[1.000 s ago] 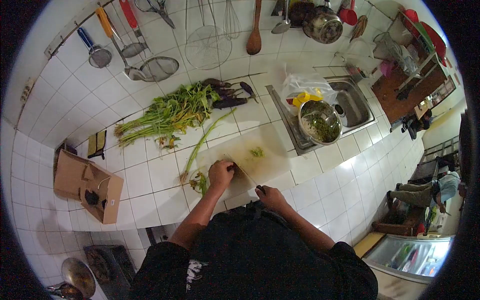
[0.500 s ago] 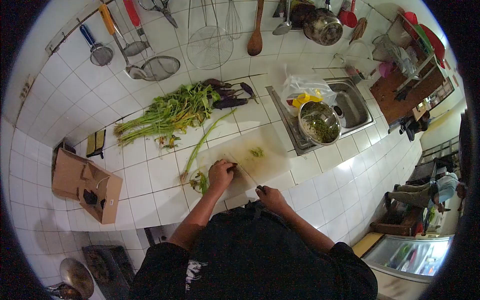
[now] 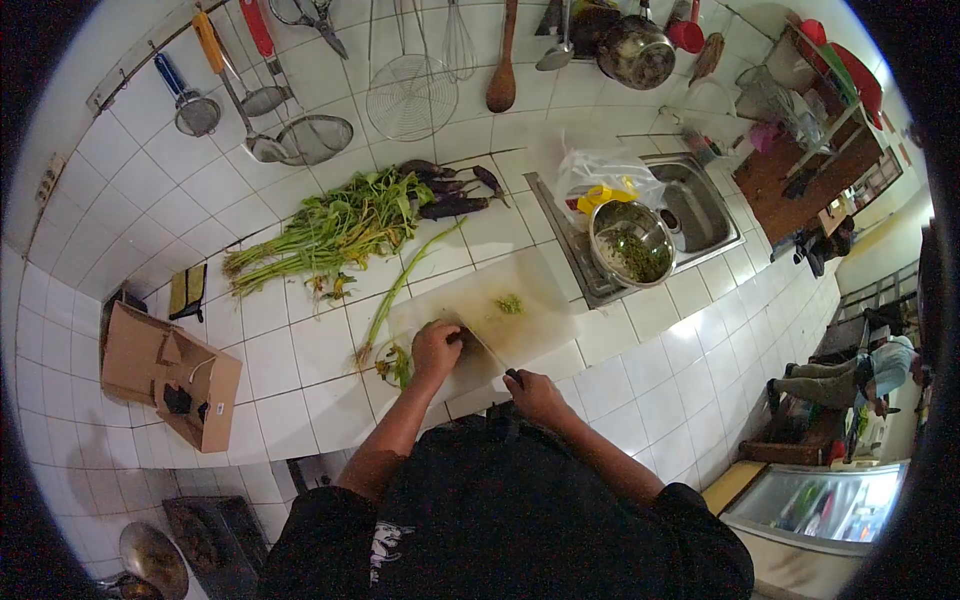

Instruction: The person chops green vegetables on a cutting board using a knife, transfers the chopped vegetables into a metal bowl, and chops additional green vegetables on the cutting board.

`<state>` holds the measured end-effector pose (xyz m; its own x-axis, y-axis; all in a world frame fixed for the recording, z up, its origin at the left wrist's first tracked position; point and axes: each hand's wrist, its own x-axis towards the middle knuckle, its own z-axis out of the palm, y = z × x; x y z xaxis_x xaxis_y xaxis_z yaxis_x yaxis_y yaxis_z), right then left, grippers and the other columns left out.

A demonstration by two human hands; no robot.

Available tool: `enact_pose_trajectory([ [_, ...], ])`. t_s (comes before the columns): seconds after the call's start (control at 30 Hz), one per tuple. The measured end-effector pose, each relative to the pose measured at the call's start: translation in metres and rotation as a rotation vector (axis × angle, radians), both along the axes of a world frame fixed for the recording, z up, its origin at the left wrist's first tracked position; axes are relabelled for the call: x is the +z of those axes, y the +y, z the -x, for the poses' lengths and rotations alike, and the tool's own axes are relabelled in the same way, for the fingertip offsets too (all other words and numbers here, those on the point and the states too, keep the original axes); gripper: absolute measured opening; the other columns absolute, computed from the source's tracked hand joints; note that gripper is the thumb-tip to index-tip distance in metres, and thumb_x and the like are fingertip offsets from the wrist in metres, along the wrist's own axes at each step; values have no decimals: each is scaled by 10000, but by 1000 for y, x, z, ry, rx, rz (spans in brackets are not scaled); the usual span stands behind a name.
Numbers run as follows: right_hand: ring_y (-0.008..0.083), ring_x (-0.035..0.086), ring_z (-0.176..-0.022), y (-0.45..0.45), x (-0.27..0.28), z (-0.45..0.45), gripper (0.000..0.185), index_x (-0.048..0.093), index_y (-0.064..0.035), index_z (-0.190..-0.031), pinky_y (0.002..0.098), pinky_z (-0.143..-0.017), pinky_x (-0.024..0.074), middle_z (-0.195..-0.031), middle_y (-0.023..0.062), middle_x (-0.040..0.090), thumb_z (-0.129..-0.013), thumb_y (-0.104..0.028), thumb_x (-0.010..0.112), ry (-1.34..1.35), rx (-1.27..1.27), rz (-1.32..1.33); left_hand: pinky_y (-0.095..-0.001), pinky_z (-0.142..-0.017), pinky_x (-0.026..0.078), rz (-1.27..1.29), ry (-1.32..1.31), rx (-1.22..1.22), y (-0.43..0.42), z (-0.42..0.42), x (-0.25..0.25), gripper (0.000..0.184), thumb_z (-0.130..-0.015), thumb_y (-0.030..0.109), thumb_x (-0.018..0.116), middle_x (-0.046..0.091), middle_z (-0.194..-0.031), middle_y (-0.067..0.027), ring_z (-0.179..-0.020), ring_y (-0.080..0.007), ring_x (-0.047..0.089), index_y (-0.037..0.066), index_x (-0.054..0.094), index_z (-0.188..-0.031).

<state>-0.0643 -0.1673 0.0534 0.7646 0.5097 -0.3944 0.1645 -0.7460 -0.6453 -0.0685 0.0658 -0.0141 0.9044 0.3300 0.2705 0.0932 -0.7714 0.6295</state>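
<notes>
My right hand (image 3: 541, 397) is closed round the dark handle of a knife (image 3: 514, 377), whose thin blade slants up and left over the white cutting board (image 3: 545, 325). Beside the blade's far end, my left hand (image 3: 436, 350) is bent with its fingers together on the board. What the fingers hold is too small to make out. A little pile of chopped greens (image 3: 510, 303) lies right of the blade. One long green stalk (image 3: 397, 290) rests along the board's left side, with some leafy scraps (image 3: 397, 368) by my left wrist.
Leafy greens (image 3: 340, 225) and dark eggplants (image 3: 455, 205) lie near the tiled wall. A steel pot (image 3: 603, 235) with chopped greens stands by the sink (image 3: 735, 235). A cardboard box (image 3: 218, 400) sits at left. Utensils hang above; another person (image 3: 890, 365) is at far right.
The whole view has shifted slightly. My hands stay at nearly the same places on the board, and the knife keeps about the same slant beside my left fingers.
</notes>
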Motion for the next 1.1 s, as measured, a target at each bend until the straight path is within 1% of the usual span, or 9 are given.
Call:
enact_pose_trajectory([
  [0.07, 478, 604, -912, 3, -5, -6, 495, 622, 29, -1038, 543, -818, 476, -924, 299, 641, -965, -423, 435, 32, -36, 98, -408, -759, 518, 52, 71, 10, -1, 0, 7, 191, -654, 119, 699, 674, -886, -95, -850, -299, 635, 83, 723, -840],
  [0.17, 478, 603, -920, -5, -21, -9, 499, 632, 39, -1006, 537, -828, 475, -932, 302, 640, -961, -420, 440, 3, -17, -18, -415, -827, 517, 107, 119, -16, 3, -1, 3, 227, -670, 147, 718, 668, -929, -134, -907, -320, 638, 82, 725, -888],
  [0.3, 478, 603, -931, -7, -9, 0, 502, 638, 45, -991, 532, -833, 476, -942, 305, 639, -960, -417, 441, 73, -45, 9, -401, -827, 517, 85, 136, -22, 4, -3, -3, 221, -669, 138, 711, 672, -926, -122, -901, -316, 639, 84, 725, -883],
  [0.37, 468, 614, -873, -6, -9, 5, 464, 639, 39, -959, 508, -799, 473, -872, 290, 643, -947, -399, 486, 91, -73, -17, -404, -767, 520, 42, 44, -3, 3, -1, -1, 194, -660, 118, 693, 675, -888, -103, -858, -306, 639, 82, 723, -848],
  [0.5, 467, 615, -870, -1, -27, 6, 469, 638, 49, -948, 506, -799, 473, -877, 288, 646, -944, -398, 494, 20, -74, -52, -403, -773, 521, 42, 79, -16, 2, 0, 4, 201, -658, 111, 693, 676, -907, -104, -869, -305, 639, 84, 727, -854],
  [0.57, 465, 617, -863, 4, -7, 2, 478, 638, 51, -942, 512, -796, 471, -875, 289, 645, -944, -404, 492, 26, -97, -56, -405, -777, 518, 4, 32, 3, 1, 0, -1, 198, -661, 106, 698, 673, -908, -100, -870, -301, 637, 82, 729, -855],
  [0.9, 472, 608, -881, -6, -19, 5, 489, 614, 24, -998, 547, -795, 473, -901, 289, 644, -970, -421, 414, 44, 19, 6, -406, -794, 504, -49, 70, -23, -2, 9, 6, 179, -681, 115, 702, 659, -896, -87, -895, -288, 619, 72, 732, -852],
  [0.97, 465, 614, -866, -1, -14, 6, 474, 637, 39, -945, 522, -778, 467, -869, 286, 645, -949, -409, 481, 21, -42, -24, -407, -798, 502, -24, 71, -21, -2, 9, 4, 180, -680, 113, 698, 659, -908, -82, -904, -287, 615, 76, 732, -852],
  [1.1, 462, 614, -875, 2, -20, 2, 466, 637, 37, -943, 520, -785, 467, -877, 279, 648, -948, -403, 483, -54, -108, -51, -409, -796, 502, -41, 60, -52, -1, 9, 5, 196, -676, 113, 693, 659, -913, -85, -897, -288, 616, 73, 732, -863],
])
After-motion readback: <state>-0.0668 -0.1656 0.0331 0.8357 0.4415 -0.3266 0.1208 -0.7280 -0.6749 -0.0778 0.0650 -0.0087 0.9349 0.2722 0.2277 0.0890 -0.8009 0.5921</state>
